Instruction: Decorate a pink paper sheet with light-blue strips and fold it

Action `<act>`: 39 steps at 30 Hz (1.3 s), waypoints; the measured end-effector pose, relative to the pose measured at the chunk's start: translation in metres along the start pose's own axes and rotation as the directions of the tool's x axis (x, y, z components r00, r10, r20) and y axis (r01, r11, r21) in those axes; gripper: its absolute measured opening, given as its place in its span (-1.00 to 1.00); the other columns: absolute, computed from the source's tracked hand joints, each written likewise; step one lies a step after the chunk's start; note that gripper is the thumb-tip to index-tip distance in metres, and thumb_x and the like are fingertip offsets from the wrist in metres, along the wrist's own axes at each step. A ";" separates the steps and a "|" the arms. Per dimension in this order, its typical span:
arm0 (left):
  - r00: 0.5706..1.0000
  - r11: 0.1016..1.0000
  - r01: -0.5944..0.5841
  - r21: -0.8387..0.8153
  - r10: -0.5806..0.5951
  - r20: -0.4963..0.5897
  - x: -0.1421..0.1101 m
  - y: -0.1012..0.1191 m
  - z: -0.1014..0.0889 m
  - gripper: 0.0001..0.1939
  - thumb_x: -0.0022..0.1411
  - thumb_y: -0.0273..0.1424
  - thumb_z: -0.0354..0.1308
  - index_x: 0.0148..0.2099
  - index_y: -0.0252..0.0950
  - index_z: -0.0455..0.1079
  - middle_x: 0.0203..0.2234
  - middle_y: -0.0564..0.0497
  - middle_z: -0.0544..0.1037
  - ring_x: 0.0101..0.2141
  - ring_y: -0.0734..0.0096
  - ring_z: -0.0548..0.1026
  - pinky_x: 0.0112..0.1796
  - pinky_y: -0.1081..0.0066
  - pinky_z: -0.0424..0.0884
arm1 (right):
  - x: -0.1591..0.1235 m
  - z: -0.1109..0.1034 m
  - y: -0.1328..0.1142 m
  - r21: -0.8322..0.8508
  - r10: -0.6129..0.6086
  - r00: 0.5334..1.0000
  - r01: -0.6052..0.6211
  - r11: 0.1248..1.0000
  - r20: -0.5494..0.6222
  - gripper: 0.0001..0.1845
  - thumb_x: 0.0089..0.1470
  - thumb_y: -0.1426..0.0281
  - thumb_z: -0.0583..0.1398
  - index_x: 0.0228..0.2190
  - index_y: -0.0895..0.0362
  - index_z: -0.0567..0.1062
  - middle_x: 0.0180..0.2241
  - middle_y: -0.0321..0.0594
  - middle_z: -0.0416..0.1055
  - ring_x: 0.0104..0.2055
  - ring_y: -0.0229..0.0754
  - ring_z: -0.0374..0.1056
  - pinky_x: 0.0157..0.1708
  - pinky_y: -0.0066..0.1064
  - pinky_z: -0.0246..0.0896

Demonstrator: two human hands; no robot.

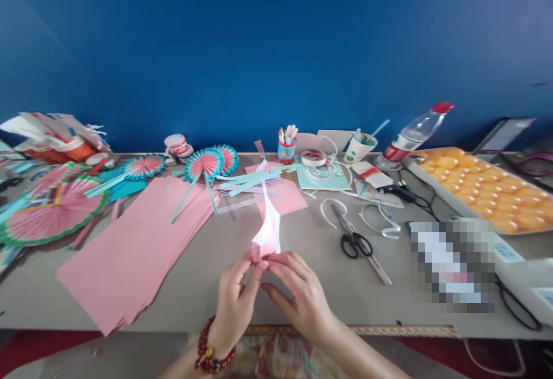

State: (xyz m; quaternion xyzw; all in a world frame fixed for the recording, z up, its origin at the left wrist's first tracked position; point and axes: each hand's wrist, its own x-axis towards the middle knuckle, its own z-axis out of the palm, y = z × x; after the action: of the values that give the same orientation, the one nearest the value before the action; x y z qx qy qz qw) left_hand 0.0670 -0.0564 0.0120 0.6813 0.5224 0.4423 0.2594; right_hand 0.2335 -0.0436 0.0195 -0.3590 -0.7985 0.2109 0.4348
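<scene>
In the middle of the view a folded pink and white paper piece (268, 230) rises from my fingertips, its narrow end pointing away from me. My left hand (238, 295), with a red bead bracelet at the wrist, pinches its near left corner. From the right, my right hand (300, 292) closes its fingers on the near right edge. Both hands are above the front of the grey table (194, 304). Just beyond the folded paper lie loose pink sheets (287, 197) and pale blue and lilac paper strips (248, 182).
Pink sheets (133, 241) lie stacked at left, near pleated paper fans (205, 166). Scissors (356, 241) and a utility knife (379, 269) lie at right. A tilted bottle (415, 134), a paper cup (359, 150) and an egg tray (488, 186) stand farther back. A blue wall (276, 50) closes the back.
</scene>
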 end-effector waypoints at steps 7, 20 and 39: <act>0.806 0.723 -0.581 0.375 0.576 0.139 0.042 -0.002 -0.045 -0.47 0.35 -0.58 0.05 0.31 -0.15 0.24 0.13 -0.11 0.49 0.03 0.16 0.48 -0.02 0.18 0.43 | -0.007 -0.024 -0.002 -0.068 -0.088 0.964 0.073 0.995 -0.251 -0.80 0.17 0.49 0.15 -0.16 0.02 0.43 -0.33 -0.19 0.49 -0.33 -0.16 0.41 -0.35 -0.29 0.37; 0.744 0.590 -0.653 0.475 0.381 0.548 0.016 -0.037 -0.004 -0.85 0.43 -0.49 0.02 -0.08 -0.32 0.42 -0.20 -0.05 0.54 -0.23 0.29 0.46 -0.24 0.29 0.36 | -0.026 -0.013 0.038 -0.451 -0.042 0.959 0.171 0.876 0.281 -0.84 0.30 0.45 0.09 -0.25 0.14 0.48 -0.29 -0.18 0.51 -0.23 -0.14 0.35 -0.18 -0.29 0.22; 0.855 0.812 -0.418 0.407 0.200 0.479 0.016 -0.052 -0.033 -0.80 0.45 -0.48 -0.02 -0.22 -0.28 0.39 -0.31 -0.02 0.49 -0.27 0.31 0.42 -0.21 0.32 0.33 | -0.022 -0.039 0.055 -0.371 0.049 0.943 0.082 0.925 0.329 -0.81 0.32 0.43 0.09 -0.28 0.11 0.50 -0.27 -0.19 0.51 -0.24 -0.16 0.36 -0.19 -0.35 0.19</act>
State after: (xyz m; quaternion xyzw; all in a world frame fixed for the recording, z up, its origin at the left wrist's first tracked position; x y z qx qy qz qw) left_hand 0.0138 -0.0281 -0.0090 0.8797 0.4302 0.1750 0.1023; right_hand 0.2956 -0.0232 -0.0072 -0.3888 -0.8889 0.1061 0.2180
